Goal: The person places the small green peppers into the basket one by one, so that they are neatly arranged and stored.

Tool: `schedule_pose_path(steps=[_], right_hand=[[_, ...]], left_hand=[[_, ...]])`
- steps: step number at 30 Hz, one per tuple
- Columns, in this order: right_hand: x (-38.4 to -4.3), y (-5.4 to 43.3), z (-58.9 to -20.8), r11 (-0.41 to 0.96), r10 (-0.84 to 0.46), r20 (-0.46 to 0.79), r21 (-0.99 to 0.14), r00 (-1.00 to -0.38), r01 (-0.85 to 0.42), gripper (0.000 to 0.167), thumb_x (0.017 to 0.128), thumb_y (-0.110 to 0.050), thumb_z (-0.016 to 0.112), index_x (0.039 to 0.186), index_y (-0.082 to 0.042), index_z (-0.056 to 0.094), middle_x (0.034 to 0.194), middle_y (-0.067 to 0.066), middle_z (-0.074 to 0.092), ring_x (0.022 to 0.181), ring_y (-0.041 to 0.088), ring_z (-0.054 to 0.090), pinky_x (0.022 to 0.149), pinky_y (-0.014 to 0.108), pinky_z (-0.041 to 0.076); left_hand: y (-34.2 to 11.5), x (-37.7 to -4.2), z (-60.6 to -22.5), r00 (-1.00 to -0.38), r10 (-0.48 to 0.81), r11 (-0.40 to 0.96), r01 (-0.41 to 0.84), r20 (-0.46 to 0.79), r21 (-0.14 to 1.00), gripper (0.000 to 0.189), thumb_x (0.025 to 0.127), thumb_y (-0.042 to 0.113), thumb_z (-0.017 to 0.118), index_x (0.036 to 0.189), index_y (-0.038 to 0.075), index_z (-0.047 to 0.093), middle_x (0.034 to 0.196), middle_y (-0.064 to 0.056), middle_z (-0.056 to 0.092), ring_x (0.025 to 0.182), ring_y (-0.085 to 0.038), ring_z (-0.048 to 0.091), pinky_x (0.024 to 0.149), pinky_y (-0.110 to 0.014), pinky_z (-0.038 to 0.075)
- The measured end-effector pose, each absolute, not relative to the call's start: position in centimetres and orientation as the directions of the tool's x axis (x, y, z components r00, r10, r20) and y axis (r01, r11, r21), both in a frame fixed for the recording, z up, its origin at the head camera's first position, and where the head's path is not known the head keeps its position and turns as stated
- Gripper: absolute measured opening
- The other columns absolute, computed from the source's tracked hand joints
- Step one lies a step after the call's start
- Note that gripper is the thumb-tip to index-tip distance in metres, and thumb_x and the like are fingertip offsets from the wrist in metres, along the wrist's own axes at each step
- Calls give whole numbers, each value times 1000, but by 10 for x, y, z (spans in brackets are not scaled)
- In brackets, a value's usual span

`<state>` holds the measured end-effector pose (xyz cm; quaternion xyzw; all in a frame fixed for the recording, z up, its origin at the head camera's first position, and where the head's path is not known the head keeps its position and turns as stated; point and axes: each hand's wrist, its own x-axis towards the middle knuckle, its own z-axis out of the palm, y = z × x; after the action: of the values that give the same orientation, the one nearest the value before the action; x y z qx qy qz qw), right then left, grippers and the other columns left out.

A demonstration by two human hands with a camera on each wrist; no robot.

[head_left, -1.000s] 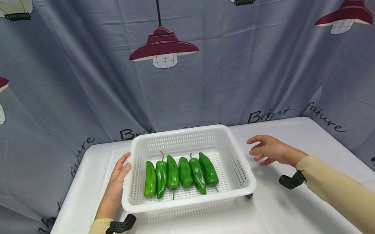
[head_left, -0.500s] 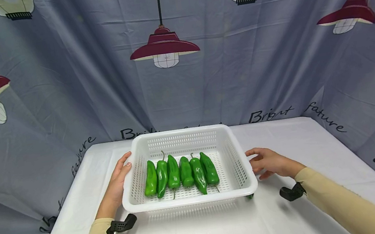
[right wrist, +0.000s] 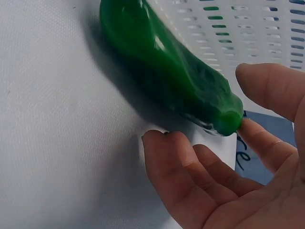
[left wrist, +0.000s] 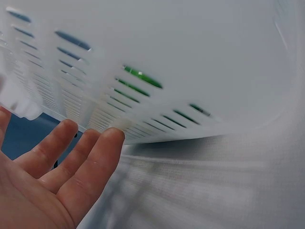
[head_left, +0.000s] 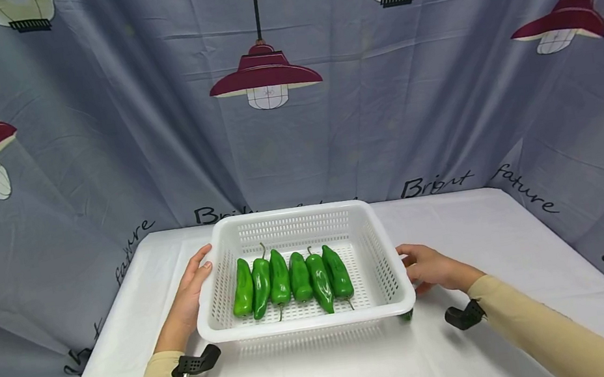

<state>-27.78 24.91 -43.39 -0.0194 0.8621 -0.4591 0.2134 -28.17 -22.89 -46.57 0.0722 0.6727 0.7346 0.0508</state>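
A white plastic basket (head_left: 307,323) holds a row of several green peppers (head_left: 300,278). At its left side is my left hand (head_left: 184,303), fingers extended; in the left wrist view the fingertips lie right at the slotted wall. Another green pepper (right wrist: 167,67) lies on the table outside the basket, mostly hidden under the right rim in the head view. My right hand (head_left: 435,269) reaches to this pepper with thumb and fingers spread about its end. One fingertip is right at the pepper's end, while the thumb stands apart from it.
A white cloth covers the table (head_left: 331,375). Behind it and along the sides hangs a grey-blue curtain (head_left: 296,150) printed with lamps and writing. Each wrist wears a black camera mount (head_left: 196,361).
My right hand has moved left and down to the basket's right side, by the pepper. That pepper's tip shows slightly more below the rim. The left hand stays in place.
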Motion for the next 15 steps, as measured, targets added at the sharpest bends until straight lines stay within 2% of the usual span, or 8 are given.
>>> schedule_pose_path(steps=[6,15], right_hand=[[-280,245,-439,592,-227,-323,-795,-919,133,54,87,-11,73,138,-7,55,128,25,61,91,24,70,67,43,62],[-278,241,-439,610,-244,-294,-787,-924,89,58,86,-4,72,141,-5,52,124,26,61,80,24,71,59,41,60]], left_hand=[[-229,-281,-465,-984,175,-82,23,38,996,53,112,36,34,159,19,18,163,-14,26,117,7,56,94,-18,51],[-228,-281,-464,-983,179,-79,27,40,997,54,112,36,33,160,17,17,163,-15,26,118,7,55,95,-17,51]])
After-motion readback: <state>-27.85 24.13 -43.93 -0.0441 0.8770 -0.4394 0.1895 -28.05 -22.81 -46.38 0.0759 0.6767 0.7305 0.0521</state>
